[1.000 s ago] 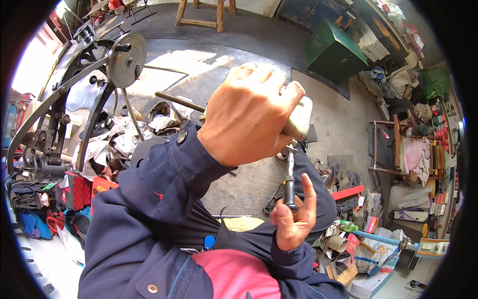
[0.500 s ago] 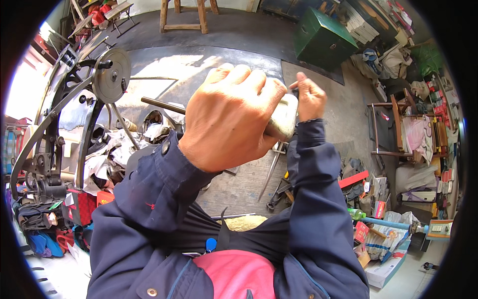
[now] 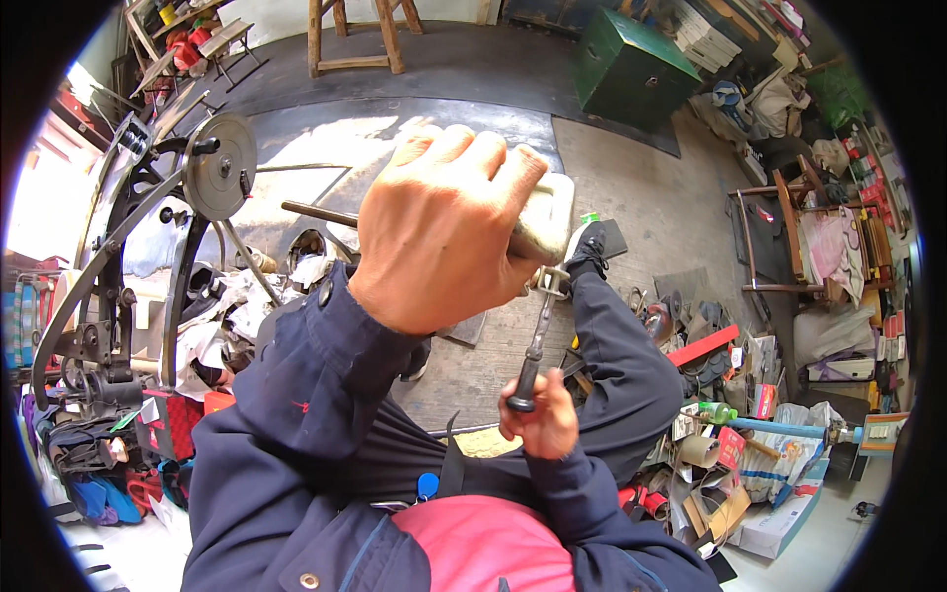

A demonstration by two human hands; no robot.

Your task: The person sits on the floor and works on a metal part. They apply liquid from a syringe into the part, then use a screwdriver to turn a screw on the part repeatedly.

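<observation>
My left hand (image 3: 434,227), raised in front of me with its back toward me, is closed around a hand-cranked tool. The tool's pale, boxy, worn housing (image 3: 546,212) shows past the thumb side. A dark metal rod (image 3: 321,211) juts out to the left of the same hand; its link to the housing is hidden. Below the housing, a metal crank arm (image 3: 538,335) hangs from a small bracket and slants toward me. My right hand (image 3: 549,419), low over my lap, has its fingers closed on the black crank handle (image 3: 522,397).
On the left stands a black iron machine with a round wheel (image 3: 221,166). Cloth and scraps lie beside it. Ahead are a wooden stool (image 3: 353,61) and a green chest (image 3: 636,74). Right of my leg lie a red bar (image 3: 702,345), a green-capped bottle (image 3: 717,412) and cluttered boxes.
My right hand has swung from beyond the housing down toward my lap, bringing the crank round with it. My left hand has shifted slightly left, still gripping the tool.
</observation>
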